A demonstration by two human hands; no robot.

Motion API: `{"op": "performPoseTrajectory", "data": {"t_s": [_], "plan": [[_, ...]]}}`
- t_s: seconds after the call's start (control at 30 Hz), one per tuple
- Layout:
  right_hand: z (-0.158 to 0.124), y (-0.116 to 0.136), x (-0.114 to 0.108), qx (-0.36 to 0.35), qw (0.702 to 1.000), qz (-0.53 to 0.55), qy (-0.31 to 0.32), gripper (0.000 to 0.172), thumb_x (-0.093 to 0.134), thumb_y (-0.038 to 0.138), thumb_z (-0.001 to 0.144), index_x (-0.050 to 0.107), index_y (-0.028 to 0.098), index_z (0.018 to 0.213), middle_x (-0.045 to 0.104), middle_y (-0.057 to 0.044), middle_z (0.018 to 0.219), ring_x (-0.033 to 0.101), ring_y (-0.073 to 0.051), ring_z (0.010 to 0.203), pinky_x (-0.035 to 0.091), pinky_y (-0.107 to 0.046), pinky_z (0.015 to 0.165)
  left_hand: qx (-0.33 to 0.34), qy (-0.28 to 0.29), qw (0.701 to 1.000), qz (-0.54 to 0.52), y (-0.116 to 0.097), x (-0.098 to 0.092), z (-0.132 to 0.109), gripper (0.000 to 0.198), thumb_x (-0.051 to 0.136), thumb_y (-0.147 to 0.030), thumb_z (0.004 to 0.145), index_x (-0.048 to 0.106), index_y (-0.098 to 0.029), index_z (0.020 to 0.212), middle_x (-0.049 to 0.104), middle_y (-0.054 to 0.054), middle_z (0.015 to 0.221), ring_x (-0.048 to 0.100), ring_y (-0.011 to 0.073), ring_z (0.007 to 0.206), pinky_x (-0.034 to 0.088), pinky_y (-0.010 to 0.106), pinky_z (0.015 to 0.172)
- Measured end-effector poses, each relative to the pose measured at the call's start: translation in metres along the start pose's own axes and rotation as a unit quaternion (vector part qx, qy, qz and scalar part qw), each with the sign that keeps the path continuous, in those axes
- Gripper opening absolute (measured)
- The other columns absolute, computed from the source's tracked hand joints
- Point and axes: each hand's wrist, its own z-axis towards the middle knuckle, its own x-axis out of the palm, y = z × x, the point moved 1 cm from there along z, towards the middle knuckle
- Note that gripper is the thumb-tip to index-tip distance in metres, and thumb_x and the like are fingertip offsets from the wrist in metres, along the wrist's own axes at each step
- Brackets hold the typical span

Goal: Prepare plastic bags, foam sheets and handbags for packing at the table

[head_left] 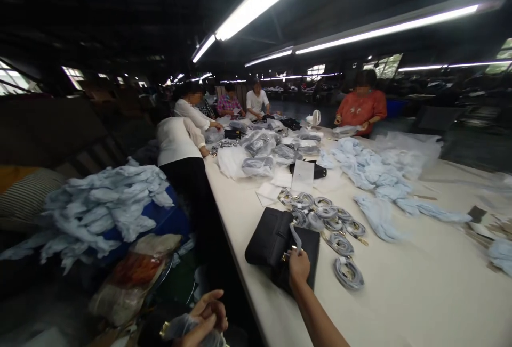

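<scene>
Head view: black leather-look handbag (280, 245) lay at the near edge of the white worktop (420, 293). Right hand (298, 264) rested on it, grip pinched on a pale wrapped strap (296, 236). Left hand (206, 315) below the edge, closed on clear plastic wrap (180, 327), seemingly. Bag judged soft, light; best taken by its body. Coiled wrapped straps (336, 224) lay beside it.

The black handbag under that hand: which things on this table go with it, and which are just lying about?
In hand:
- right hand on the black handbag
- left hand holding a clear plastic wrapper
- wrapped coiled straps beside the bag

Lying about:
- pale blue tissue bundles
- paper cards
- small white fan
- bagged goods by the co-workers
</scene>
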Motion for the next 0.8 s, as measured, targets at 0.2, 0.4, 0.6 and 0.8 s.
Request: {"op": "performPoseTrajectory", "data": {"t_s": [0.2, 0.4, 0.6, 0.8], "plan": [[-0.068, 0.043, 0.04, -0.154, 0.973, 0.036, 0.166, 0.038, 0.051, 0.05, 0.076, 0.061, 0.017, 0.093, 0.067, -0.005, 0.076, 0.063, -0.022, 0.069, 0.049, -0.03, 0.063, -0.024, -0.026, 0.999, 0.005, -0.005, -0.001, 0.008, 0.045, 0.08, -0.042, 0.072, 0.072, -0.016, 0.108, 0.067, 0.014, 0.099, 0.061, 0.0221, 0.082, 0.05, 0.032, 0.068], [-0.158, 0.025, 0.065, -0.334, 0.834, -0.072, 0.434, 0.05, 0.049, 0.05, 0.086, 0.064, 0.014, 0.118, 0.071, -0.015, 0.102, 0.069, -0.027, 0.093, 0.055, -0.032, 0.081, -0.048, 0.02, 0.995, -0.084, -0.003, 0.021, 0.014, 0.049, 0.086, -0.046, 0.063, 0.073, -0.013, 0.096, 0.068, 0.01, 0.086, 0.065, 0.02, 0.083, 0.046, 0.031, 0.083], [-0.182, 0.03, 0.015, -0.444, 0.711, -0.121, 0.531, 0.047, 0.052, 0.019, 0.081, 0.064, 0.021, 0.127, 0.056, -0.012, 0.138, 0.049, -0.027, 0.131, 0.043, -0.041, 0.11, -0.045, -0.169, 0.965, -0.197, -0.001, -0.005, 0.0, 0.024, 0.074, -0.027, 0.08, 0.071, -0.003, 0.081, 0.069, 0.015, 0.082, 0.067, 0.0214, 0.075, 0.052, 0.032, 0.077], [-0.149, 0.007, -0.018, -0.319, 0.869, -0.144, 0.35, 0.039, 0.047, 0.012, 0.081, 0.071, 0.021, 0.11, 0.068, -0.007, 0.119, 0.061, -0.021, 0.113, 0.045, -0.037, 0.105, 0.008, -0.206, 0.966, -0.155, -0.046, -0.057, -0.003, 0.021, 0.051, -0.014, 0.094, 0.068, -0.013, 0.082, 0.047, -0.004, 0.05, 0.051, 0.0076, 0.055, 0.052, 0.022, 0.085]]}}
